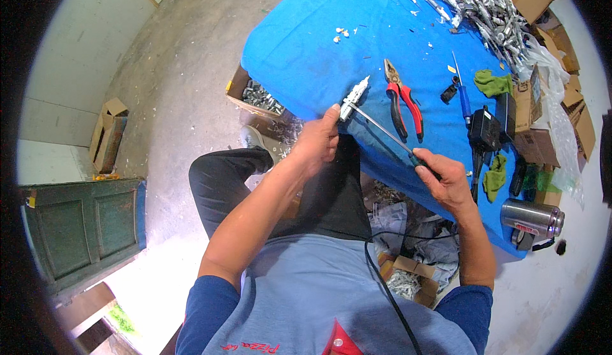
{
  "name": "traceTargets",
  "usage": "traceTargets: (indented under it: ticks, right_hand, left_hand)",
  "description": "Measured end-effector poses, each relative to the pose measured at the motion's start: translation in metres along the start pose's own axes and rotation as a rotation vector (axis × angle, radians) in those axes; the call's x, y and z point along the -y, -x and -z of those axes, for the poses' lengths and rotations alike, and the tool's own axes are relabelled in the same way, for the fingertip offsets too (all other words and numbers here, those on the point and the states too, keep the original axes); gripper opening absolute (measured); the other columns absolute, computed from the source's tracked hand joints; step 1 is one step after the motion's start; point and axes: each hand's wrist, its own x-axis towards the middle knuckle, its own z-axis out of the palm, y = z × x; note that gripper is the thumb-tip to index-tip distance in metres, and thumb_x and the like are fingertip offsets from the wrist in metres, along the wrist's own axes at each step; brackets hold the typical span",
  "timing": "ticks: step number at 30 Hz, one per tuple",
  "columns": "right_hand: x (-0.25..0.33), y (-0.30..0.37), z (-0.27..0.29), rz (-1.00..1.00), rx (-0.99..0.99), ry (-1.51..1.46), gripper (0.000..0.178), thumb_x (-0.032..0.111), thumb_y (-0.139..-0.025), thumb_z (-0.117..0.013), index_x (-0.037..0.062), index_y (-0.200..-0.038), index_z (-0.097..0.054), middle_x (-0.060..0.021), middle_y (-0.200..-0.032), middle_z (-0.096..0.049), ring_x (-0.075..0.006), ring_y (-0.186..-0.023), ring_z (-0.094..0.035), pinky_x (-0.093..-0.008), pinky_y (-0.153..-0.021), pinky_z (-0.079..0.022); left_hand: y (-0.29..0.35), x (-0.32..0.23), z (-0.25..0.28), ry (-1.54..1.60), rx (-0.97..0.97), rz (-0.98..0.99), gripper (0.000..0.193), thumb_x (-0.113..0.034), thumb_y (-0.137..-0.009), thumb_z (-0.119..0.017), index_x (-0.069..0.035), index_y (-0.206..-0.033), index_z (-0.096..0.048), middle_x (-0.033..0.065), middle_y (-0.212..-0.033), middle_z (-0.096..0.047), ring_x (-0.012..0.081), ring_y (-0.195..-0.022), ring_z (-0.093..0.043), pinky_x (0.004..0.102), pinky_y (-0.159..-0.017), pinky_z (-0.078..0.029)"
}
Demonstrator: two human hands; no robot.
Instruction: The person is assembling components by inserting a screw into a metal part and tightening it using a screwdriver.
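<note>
pinching a small white plastic part [354, 97] at the near edge of the blue tabletop [306, 49], the left hand [319, 139] has its fingers pressed together around it. the right hand [446, 180] is closed on a screwdriver [382, 129], whose tip meets the part; red-handled pliers [403, 100] lie just beside.

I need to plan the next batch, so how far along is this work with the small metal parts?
Done: cannot tell; a carton beside the table holds similar parts. In hand: left hand holds one white metal part, right hand drives a screwdriver into it. Left: a big pile of parts on the blue table.
</note>
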Motion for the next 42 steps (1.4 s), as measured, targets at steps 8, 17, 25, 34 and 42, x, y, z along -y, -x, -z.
traceTargets:
  ticks: [8, 17, 25, 34, 42]
  right_hand:
    - [0.011, -0.007, 0.009, -0.529, 0.132, -0.572, 0.038, 0.024, -0.092, -0.061, 0.0020, -0.123, -0.061, -0.0048, -0.074, -0.062, -0.0075, -0.048, -0.050, -0.0212, -0.043, -0.038]
    - [0.005, 0.017, 0.002, -0.272, 0.048, -0.172, 0.044, 0.014, -0.086, -0.068, 0.0052, -0.127, -0.059, -0.0091, -0.102, -0.066, -0.0150, -0.090, -0.061, -0.0282, -0.080, -0.049]
    - [0.007, 0.052, 0.039, -0.465, -0.224, -0.311, 0.048, 0.021, -0.078, -0.074, 0.0017, -0.120, -0.059, -0.0024, -0.085, -0.061, -0.0129, -0.075, -0.058, -0.0295, -0.070, -0.049]
    - [0.046, -0.038, -0.100, -0.287, -0.448, -0.306, 0.040, 0.025, -0.084, -0.069, -0.0027, -0.110, -0.056, -0.0226, -0.097, -0.064, -0.0322, -0.092, -0.065, -0.0393, -0.080, -0.050]
    - [0.085, -0.065, -0.134, -0.374, -0.569, -0.417, 0.038, 0.021, -0.079, -0.071, -0.0037, -0.104, -0.057, -0.0122, -0.083, -0.065, -0.0160, -0.067, -0.060, -0.0320, -0.062, -0.050]
  left_hand:
    - [0.007, -0.011, -0.007, -0.018, -0.063, -0.090, 0.043, -0.051, -0.092, -0.056, -0.019, -0.070, -0.037, -0.0073, -0.057, -0.027, 0.0084, -0.045, -0.024, 0.0250, -0.042, -0.019]
    - [0.010, 0.000, -0.011, -0.018, -0.016, -0.074, 0.045, -0.050, -0.094, -0.054, -0.019, -0.067, -0.036, -0.0070, -0.056, -0.027, 0.0086, -0.044, -0.023, 0.0260, -0.041, -0.019]
    - [0.015, 0.004, -0.012, 0.061, -0.018, -0.075, 0.044, -0.048, -0.094, -0.055, -0.020, -0.067, -0.035, -0.0067, -0.056, -0.029, 0.0075, -0.044, -0.025, 0.0244, -0.040, -0.019]
    - [0.029, 0.030, -0.026, 0.070, 0.083, 0.016, 0.044, -0.051, -0.097, -0.046, -0.020, -0.067, -0.036, -0.0077, -0.056, -0.031, 0.0076, -0.046, -0.025, 0.0232, -0.041, -0.020]
    - [0.054, 0.042, -0.024, 0.040, 0.036, -0.037, 0.048, -0.056, -0.097, -0.041, -0.016, -0.070, -0.041, -0.0067, -0.058, -0.034, 0.0060, -0.046, -0.029, 0.0210, -0.040, -0.022]
